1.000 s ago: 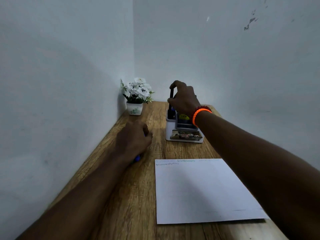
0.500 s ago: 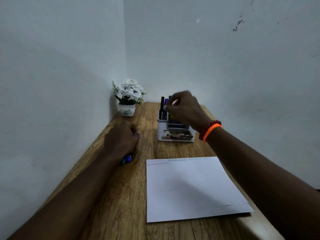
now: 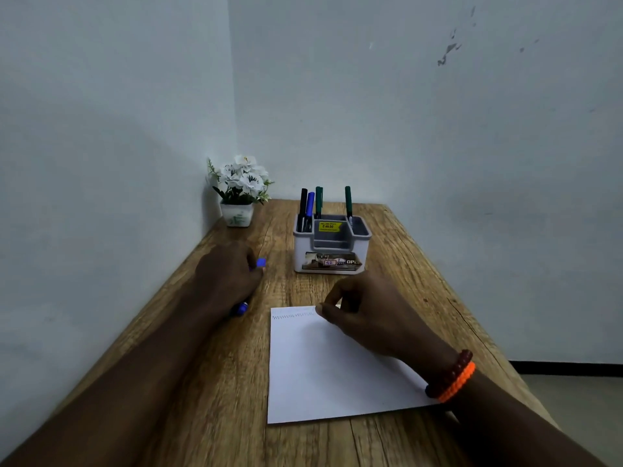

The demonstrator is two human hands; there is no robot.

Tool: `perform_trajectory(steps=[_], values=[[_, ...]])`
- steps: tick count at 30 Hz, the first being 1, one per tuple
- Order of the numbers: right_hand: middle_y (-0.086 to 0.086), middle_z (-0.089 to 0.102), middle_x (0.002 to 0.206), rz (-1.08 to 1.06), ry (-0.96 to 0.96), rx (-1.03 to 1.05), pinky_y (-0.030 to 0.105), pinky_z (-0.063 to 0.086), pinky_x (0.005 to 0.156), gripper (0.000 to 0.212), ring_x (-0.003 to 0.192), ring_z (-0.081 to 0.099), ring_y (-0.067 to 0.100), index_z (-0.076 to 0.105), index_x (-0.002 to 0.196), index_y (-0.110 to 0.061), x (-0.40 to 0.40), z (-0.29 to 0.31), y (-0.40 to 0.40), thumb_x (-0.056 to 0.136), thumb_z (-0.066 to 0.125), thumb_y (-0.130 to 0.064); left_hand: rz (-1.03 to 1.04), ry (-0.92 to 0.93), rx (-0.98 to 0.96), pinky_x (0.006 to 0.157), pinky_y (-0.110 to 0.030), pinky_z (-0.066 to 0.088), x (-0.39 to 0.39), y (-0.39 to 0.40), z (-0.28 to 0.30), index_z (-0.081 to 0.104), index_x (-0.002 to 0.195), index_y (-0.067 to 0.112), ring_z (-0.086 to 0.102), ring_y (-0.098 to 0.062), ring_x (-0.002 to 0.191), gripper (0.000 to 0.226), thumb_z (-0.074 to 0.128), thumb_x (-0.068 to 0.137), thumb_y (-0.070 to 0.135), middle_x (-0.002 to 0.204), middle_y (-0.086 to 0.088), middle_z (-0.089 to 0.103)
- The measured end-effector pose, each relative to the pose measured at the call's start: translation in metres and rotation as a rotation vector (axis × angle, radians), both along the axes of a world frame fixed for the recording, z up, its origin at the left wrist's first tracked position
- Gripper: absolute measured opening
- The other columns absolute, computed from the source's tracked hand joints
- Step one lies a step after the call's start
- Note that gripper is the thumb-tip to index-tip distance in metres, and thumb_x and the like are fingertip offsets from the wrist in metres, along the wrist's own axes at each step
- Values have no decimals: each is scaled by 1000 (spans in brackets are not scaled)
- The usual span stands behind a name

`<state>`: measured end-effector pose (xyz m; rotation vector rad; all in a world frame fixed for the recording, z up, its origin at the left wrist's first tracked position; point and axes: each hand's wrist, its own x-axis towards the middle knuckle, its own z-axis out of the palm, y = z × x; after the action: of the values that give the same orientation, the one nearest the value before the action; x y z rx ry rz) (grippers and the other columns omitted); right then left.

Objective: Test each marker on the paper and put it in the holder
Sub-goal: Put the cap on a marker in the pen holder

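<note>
Your left hand point(image 3: 229, 278) grasps a blue marker point(image 3: 260, 263) against the bench point(image 3: 209, 392); the fingers curl over it, so only its two ends show, one beyond your knuckles and one near your wrist. The marker lies left of the paper point(image 3: 323, 369) and does not touch it. The paper is a white sheet in front of you, and it carries lines of small zigzag strokes along its far edge. Your right hand point(image 3: 367, 315) is over the far right corner of this sheet with the fingers loosely curled and the thumb close to the fingertips; I see nothing between them. Whether this hand touches the paper I cannot tell. On your right wrist sit a dark beaded bracelet point(image 3: 448, 372) and an orange bracelet point(image 3: 459, 382), side by side.

Beyond the paper stands the holder point(image 3: 332, 246), white and grey with several compartments. A black marker point(image 3: 303, 205) and a second blue marker point(image 3: 309, 207) stand in its left compartment, and two green markers point(image 3: 318, 202) point(image 3: 348, 201) stand farther back. A yellow price sticker point(image 3: 330, 226) is on its middle part. In the far left corner of the bench, against the wall, stands a small pot of white flowers point(image 3: 240, 193).
</note>
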<state>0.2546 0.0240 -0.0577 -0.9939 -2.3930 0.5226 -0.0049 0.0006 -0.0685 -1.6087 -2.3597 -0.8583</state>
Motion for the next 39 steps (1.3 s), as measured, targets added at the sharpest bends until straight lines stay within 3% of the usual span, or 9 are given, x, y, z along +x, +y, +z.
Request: perform_trajectory(steps=[7, 11, 16, 20, 22, 27, 31, 35, 39], values=[[-17, 60, 67, 1, 44, -20, 11, 42, 53, 16, 61, 58, -11, 81, 95, -19, -1, 0, -2, 96, 76, -35, 78, 171, -15, 70, -37, 57, 4, 7, -3, 70, 81, 26, 64, -17, 76, 28, 74, 77, 53, 77, 6, 67], [-18, 61, 68, 0, 58, -25, 10, 42, 53, 16, 61, 59, -10, 80, 95, -19, 0, 0, -2, 96, 76, -33, 93, 171, -57, 69, -36, 57, 8, 4, 1, 69, 78, 24, 65, -17, 73, 30, 74, 78, 54, 74, 6, 66], [-12, 69, 77, -65, 187, -9, 17, 49, 61, 14, 68, 64, 2, 79, 91, -18, -3, -4, -1, 95, 76, -32, 76, -93, 92, 66, -30, 52, 13, -7, 18, 74, 76, 22, 64, -13, 72, 21, 77, 79, 42, 80, 5, 70], [-7, 70, 75, -83, 376, -185, 21, 50, 52, 10, 64, 67, 8, 73, 88, -27, -5, -1, -1, 95, 76, -33, -174, -407, 202, 59, -19, 45, 27, -16, 32, 78, 76, 21, 65, -2, 63, 21, 79, 85, 40, 73, 6, 73], [-3, 74, 88, -44, 440, -329, 26, 57, 51, 8, 75, 74, 12, 70, 97, -29, -7, 2, -3, 99, 69, -37, -351, -561, 200, 58, -20, 43, 42, -19, 37, 78, 78, 18, 65, -3, 59, 23, 75, 89, 37, 71, 3, 74], [12, 75, 107, 70, 575, -595, 38, 64, 68, 42, 85, 79, 26, 64, 133, -18, -11, 10, -8, 106, 50, -47, -678, -809, 77, 47, -22, 38, 70, -23, 36, 77, 90, 12, 52, -6, 54, 30, 69, 89, 41, 82, -8, 76], [20, 72, 96, 88, 707, -807, 35, 59, 54, 37, 62, 70, 28, 63, 130, -17, -13, 14, -12, 109, 46, -43, -736, -835, 56, 50, -27, 41, 70, -21, 32, 79, 96, 16, 52, -21, 62, 23, 70, 91, 37, 90, -9, 78], [12, 64, 79, 55, 662, -697, 26, 38, 43, 36, 50, 49, 15, 68, 115, -11, -7, 12, -7, 109, 49, -42, -761, -797, 9, 55, -31, 48, 64, -18, 29, 79, 102, 15, 57, -18, 63, 17, 73, 91, 26, 91, -9, 78], [4, 65, 64, 23, 619, -615, 23, 36, 41, 35, 45, 46, 11, 74, 98, -11, -4, 13, -7, 107, 55, -39, -722, -913, 46, 58, -34, 51, 62, -15, 30, 80, 99, 16, 60, -19, 65, 20, 74, 86, 29, 89, -10, 77]])
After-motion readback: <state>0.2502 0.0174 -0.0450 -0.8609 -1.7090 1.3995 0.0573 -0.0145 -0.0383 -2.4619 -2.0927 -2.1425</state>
